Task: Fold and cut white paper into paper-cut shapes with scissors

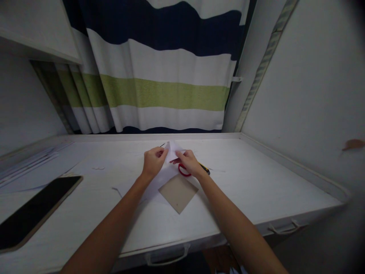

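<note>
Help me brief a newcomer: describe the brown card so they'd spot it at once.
On the white desk, find the left hand and right hand holding white paper. Lower in view, between the forearms, lies a flat card set like a diamond. Its greyish brown sets it apart from the white paper and the red loop by the right hand.

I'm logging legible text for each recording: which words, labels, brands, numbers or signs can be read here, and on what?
None can be read.
No lettering can be made out on the held paper or the curtain.
The small mark on the grey card and any print on the yellow-and-black tool: too small to read.
</note>
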A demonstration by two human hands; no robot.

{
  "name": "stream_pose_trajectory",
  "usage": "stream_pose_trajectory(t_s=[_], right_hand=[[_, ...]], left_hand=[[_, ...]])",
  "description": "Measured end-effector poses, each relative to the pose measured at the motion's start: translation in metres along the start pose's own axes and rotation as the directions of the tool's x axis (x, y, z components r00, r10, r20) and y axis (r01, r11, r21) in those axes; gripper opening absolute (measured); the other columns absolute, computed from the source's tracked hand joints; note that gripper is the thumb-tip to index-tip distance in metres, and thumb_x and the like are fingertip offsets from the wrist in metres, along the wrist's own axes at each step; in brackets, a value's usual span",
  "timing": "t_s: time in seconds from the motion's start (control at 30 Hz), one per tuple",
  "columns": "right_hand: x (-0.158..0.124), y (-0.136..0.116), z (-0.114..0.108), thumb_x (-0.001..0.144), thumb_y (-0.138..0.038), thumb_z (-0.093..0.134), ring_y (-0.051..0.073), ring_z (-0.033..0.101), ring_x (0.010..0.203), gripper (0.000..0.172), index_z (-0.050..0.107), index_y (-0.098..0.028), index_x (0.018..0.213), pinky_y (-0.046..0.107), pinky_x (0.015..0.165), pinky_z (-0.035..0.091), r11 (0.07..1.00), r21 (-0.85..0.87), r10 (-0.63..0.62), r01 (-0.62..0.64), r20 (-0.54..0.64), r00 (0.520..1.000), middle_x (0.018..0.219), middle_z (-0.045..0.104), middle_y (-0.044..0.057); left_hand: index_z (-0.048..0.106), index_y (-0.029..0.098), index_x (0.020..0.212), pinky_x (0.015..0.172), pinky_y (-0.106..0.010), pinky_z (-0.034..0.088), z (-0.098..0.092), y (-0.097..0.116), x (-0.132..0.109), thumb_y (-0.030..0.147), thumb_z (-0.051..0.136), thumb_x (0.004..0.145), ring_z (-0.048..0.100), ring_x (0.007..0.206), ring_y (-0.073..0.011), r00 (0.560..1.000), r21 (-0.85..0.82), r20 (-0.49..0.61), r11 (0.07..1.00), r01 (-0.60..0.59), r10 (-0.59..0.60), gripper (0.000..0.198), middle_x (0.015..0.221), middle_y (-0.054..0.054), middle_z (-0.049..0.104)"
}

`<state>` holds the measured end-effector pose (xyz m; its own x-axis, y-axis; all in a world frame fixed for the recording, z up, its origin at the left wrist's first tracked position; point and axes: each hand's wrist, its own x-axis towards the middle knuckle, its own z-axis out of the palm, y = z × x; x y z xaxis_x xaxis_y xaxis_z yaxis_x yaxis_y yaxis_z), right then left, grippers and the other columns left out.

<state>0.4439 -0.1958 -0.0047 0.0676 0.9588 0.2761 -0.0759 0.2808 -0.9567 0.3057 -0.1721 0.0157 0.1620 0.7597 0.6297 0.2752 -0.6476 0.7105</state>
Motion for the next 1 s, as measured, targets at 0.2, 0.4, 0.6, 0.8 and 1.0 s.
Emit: stream_pose_trajectory(t_s=[0.2,0.4,0.6,0.8,1.0], right_hand=[[0.000,0.000,-0.001,0.065,-0.029,0.058,0.007,0.053,0.049,0.018,0.056,-0.012,0.069,0.020,0.052,0.044,0.999,0.028,0.025,-0.025,-0.029,0.999,0.063,0.059,0.000],[-0.004,0.002,-0.002,0.063,-0.031,0.060,0.008,0.053,0.049,0.021,0.056,-0.011,0.065,0.021,0.051,0.042,0.992,-0.095,0.093,-0.082,0.117,0.989,0.058,0.058,0.001],[-0.010,-0.004,-0.005,0.070,-0.044,0.052,0.006,0.043,0.044,0.034,0.054,-0.012,0.059,0.018,0.043,0.032,0.950,-0.295,0.149,-0.098,0.156,0.977,0.051,0.052,0.000],[-0.024,-0.006,0.001,0.068,-0.039,0.052,0.005,0.034,0.043,0.027,0.049,-0.014,0.061,0.018,0.039,0.023,0.848,-0.509,0.213,-0.145,0.078,0.974,0.051,0.040,-0.005],[-0.048,-0.002,0.002,0.057,-0.020,0.062,0.005,0.033,0.046,0.022,0.042,-0.015,0.049,0.020,0.043,0.021,0.669,-0.736,0.221,-0.109,0.057,0.973,0.048,0.037,-0.006]], left_hand=[[0.050,0.014,0.083,0.049,-0.021,0.045,-0.002,-0.003,0.006,0.029,0.053,0.065,0.057,0.057,-0.0127,0.982,-0.144,-0.098,0.979,0.146,-0.161,0.023,0.066,-0.001,0.057],[0.033,0.023,0.114,0.047,-0.020,0.043,-0.008,0.004,0.005,0.023,0.054,0.066,0.054,0.049,-0.0104,0.979,-0.270,-0.023,0.944,0.189,-0.203,0.053,0.061,0.004,0.054],[0.047,0.021,0.102,0.038,-0.017,0.030,-0.026,0.010,0.003,0.016,0.046,0.064,0.044,0.040,-0.0085,0.968,0.015,0.174,0.983,0.181,-0.181,0.038,0.056,0.005,0.051],[0.058,0.017,0.083,0.049,-0.021,0.035,-0.038,0.019,-0.027,0.016,0.044,0.063,0.046,0.050,-0.0105,0.931,0.287,0.329,0.956,0.060,-0.157,0.024,0.053,0.003,0.047],[0.060,0.015,0.085,0.054,-0.024,0.038,-0.037,0.010,-0.059,0.020,0.046,0.069,0.048,0.053,-0.0123,0.786,0.364,0.582,0.931,-0.023,-0.208,0.022,0.057,0.001,0.050]])
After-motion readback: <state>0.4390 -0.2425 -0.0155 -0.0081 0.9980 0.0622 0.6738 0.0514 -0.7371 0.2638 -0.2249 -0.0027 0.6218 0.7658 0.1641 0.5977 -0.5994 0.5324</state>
